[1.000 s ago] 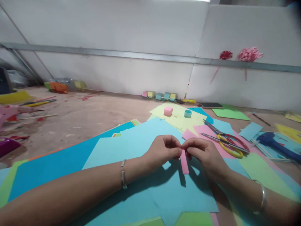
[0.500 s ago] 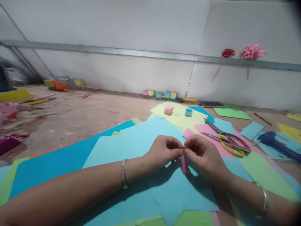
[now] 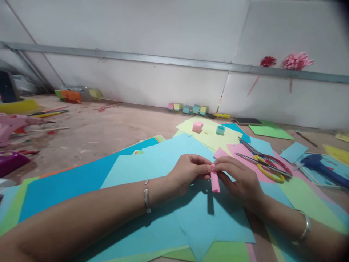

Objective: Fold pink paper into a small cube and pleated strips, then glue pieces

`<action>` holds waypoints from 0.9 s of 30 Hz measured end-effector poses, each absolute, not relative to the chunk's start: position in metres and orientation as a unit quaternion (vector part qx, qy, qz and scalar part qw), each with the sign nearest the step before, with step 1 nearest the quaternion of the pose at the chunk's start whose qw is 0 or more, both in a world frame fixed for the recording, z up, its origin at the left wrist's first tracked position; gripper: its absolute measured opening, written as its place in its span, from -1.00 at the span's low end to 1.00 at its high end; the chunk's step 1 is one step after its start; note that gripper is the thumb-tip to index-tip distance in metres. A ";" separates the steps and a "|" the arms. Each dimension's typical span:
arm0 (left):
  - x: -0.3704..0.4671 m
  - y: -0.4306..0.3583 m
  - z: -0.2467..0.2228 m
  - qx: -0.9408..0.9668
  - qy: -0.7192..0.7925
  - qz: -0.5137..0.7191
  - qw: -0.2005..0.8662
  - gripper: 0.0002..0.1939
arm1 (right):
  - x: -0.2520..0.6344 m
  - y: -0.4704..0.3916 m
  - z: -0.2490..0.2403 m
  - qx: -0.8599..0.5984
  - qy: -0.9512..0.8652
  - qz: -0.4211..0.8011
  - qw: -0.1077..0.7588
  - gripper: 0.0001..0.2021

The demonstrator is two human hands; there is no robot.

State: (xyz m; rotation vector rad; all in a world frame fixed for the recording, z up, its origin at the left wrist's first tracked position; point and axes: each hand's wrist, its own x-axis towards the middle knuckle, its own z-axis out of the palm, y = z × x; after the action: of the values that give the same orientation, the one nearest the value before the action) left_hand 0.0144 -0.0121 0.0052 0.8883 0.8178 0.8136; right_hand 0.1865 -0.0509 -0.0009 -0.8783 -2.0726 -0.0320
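Observation:
Between my two hands is a narrow folded strip of pink paper (image 3: 215, 182), held by its upper end with the lower end hanging toward me. My left hand (image 3: 191, 171) pinches it from the left with thumb and fingertips. From the right, my right hand (image 3: 241, 179) has its fingertips on the same upper end, thumb beneath. Under both hands lies a light blue paper sheet (image 3: 152, 174), with the strip's shadow on it. Just right of my right hand, two pairs of scissors, one with yellow handles (image 3: 268, 174) and one with red handles (image 3: 280, 165), rest on pink paper.
A pink paper box (image 3: 197, 126) and a blue one (image 3: 220, 129) sit on a yellow sheet (image 3: 185, 125). Small paper blocks (image 3: 187, 109) line the wall. A blue glue gun (image 3: 323, 166) lies right; a pink glue gun (image 3: 12, 125) and purple object (image 3: 12, 162) stand left.
The pink strip has tilted, its lower end rising toward me so its broad face shows. My right fingers have straightened over its top. The view has shifted slightly.

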 end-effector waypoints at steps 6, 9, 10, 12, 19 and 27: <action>0.015 -0.013 0.003 0.448 0.322 0.380 0.743 -0.78 | 0.182 -0.054 0.001 -0.412 -0.770 0.123 0.472 -0.93; 0.014 -0.012 0.003 0.458 0.317 0.383 0.737 -0.78 | 0.179 -0.055 -0.001 -0.440 -0.707 0.227 0.505 -1.00; 0.014 -0.012 0.002 0.458 0.318 0.383 0.736 -0.78 | 0.178 -0.055 -0.001 -0.443 -0.690 0.252 0.515 -0.99; 0.014 -0.013 0.003 0.465 0.316 0.383 0.733 -0.79 | 0.177 -0.055 -0.001 -0.450 -0.664 0.283 0.525 -0.97; 0.013 -0.016 0.005 0.511 0.320 0.380 0.701 -0.82 | 0.175 -0.056 0.009 -0.488 -0.629 0.323 0.511 -0.92; 0.012 -0.012 0.004 0.507 0.339 0.381 0.695 -0.87 | 0.177 -0.055 0.007 -0.495 -0.631 0.356 0.480 -0.89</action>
State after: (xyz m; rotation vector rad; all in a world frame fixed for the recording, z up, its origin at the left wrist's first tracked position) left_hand 0.0124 -0.0118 0.0037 1.1313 0.7557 0.8496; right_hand 0.1773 -0.0550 0.0069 -1.2063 -1.5390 0.8686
